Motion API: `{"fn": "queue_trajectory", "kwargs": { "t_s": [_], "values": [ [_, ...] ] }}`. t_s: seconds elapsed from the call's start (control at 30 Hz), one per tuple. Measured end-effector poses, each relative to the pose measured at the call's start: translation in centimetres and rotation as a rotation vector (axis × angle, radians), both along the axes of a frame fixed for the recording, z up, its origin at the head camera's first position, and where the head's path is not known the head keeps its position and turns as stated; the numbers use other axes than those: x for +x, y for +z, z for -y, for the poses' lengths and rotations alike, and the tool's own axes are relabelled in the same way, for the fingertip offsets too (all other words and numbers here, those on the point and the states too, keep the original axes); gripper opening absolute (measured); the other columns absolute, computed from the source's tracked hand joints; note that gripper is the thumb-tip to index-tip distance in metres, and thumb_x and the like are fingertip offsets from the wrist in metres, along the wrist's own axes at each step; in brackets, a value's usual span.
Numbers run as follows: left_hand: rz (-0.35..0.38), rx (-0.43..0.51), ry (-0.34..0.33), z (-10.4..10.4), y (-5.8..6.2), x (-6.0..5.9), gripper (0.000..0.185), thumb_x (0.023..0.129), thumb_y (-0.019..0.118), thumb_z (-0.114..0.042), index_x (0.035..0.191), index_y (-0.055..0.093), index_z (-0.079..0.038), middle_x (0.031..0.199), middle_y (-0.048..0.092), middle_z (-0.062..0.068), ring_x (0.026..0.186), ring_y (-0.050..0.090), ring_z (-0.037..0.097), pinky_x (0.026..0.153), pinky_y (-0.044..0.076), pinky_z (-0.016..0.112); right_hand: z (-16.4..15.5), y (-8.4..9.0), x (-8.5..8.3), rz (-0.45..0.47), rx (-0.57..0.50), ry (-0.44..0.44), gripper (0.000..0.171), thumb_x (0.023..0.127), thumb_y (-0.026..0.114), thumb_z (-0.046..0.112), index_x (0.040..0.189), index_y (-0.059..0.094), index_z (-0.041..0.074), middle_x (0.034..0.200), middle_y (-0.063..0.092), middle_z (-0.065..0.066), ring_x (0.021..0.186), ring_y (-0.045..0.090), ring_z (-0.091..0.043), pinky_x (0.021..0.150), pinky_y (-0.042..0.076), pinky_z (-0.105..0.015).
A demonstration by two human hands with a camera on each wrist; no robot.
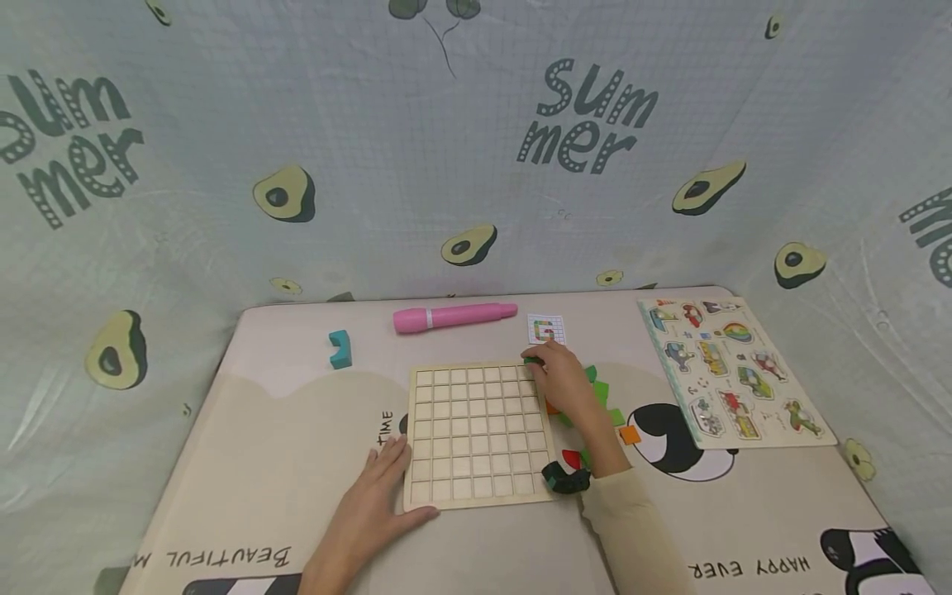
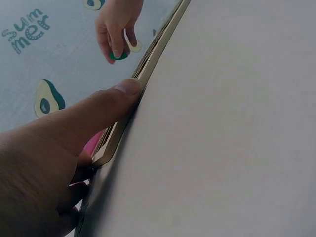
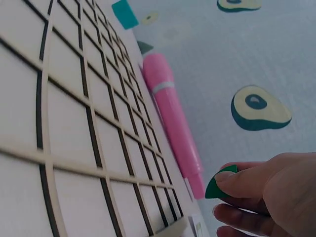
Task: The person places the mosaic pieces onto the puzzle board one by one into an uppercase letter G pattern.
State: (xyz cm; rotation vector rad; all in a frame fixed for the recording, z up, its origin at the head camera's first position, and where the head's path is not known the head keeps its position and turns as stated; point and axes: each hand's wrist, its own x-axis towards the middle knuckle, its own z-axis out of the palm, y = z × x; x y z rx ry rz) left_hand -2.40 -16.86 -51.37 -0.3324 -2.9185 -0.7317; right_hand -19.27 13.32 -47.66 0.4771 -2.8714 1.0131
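Observation:
The right hand (image 1: pixel 561 378) pinches a small green quarter-round piece (image 3: pixel 222 182) between thumb and fingers, over the far right corner of a wooden grid board (image 1: pixel 476 364). In the left wrist view, the same green piece (image 2: pixel 118 56) shows under the fingertips. Spread around the board's near left corner is the left hand (image 1: pixel 372 500), its thumb against the near edge and its fingers along the left side. Just beyond the right hand lies a small pattern card (image 1: pixel 545 327) with a coloured shape on a grid. The board's visible cells hold no pieces.
Several loose green pieces (image 1: pixel 601 391), an orange piece (image 1: pixel 630 435) and a red piece (image 1: pixel 572 459) lie right of the board, partly under the right arm. Behind it is a pink marker (image 1: pixel 461 316); a teal block (image 1: pixel 340 349) lies left, a picture puzzle board (image 1: pixel 736 372) right.

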Motion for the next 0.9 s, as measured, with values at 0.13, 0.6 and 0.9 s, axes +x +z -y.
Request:
{"fn": "queue_trajectory", "kwargs": {
  "t_s": [0.13, 0.6, 0.9],
  "values": [
    [0.016, 0.003, 0.004, 0.0, 0.0, 0.0, 0.097, 0.069, 0.083, -0.058, 0.141, 0.055, 0.0, 0.151, 0.052, 0.011, 0.146, 0.043, 0.026, 0.128, 0.018, 0.027, 1.0, 0.4, 0.1, 0.025, -0.029, 0.006, 0.021, 0.099, 0.062, 0.011, 0.117, 0.071, 0.003, 0.11, 0.071, -0.012, 0.096, 0.066, -0.024, 0.085, 0.06, -0.04],
    [-0.01, -0.001, 0.002, 0.0, 0.0, 0.1, 0.095, 0.07, 0.083, -0.057, 0.14, 0.056, 0.001, 0.15, 0.053, 0.012, 0.144, 0.045, 0.027, 0.128, 0.019, 0.028, 5.0, -0.6, 0.2, 0.049, -0.146, 0.04, 0.016, 0.096, 0.065, 0.006, 0.111, 0.07, 0.004, 0.096, 0.072, -0.007, 0.082, 0.062, -0.015, 0.072, 0.058, -0.027],
    [0.031, -0.013, 0.01, -0.1, 0.1, 0.0, 0.094, 0.07, 0.083, -0.057, 0.14, 0.056, 0.0, 0.15, 0.053, 0.012, 0.144, 0.045, 0.028, 0.124, 0.029, 0.044, 7.6, -0.6, 0.7, 0.07, -0.148, 0.101, 0.013, 0.097, 0.064, 0.009, 0.107, 0.07, 0.004, 0.098, 0.071, -0.007, 0.087, 0.065, -0.017, 0.078, 0.061, -0.029]
  ]
}}
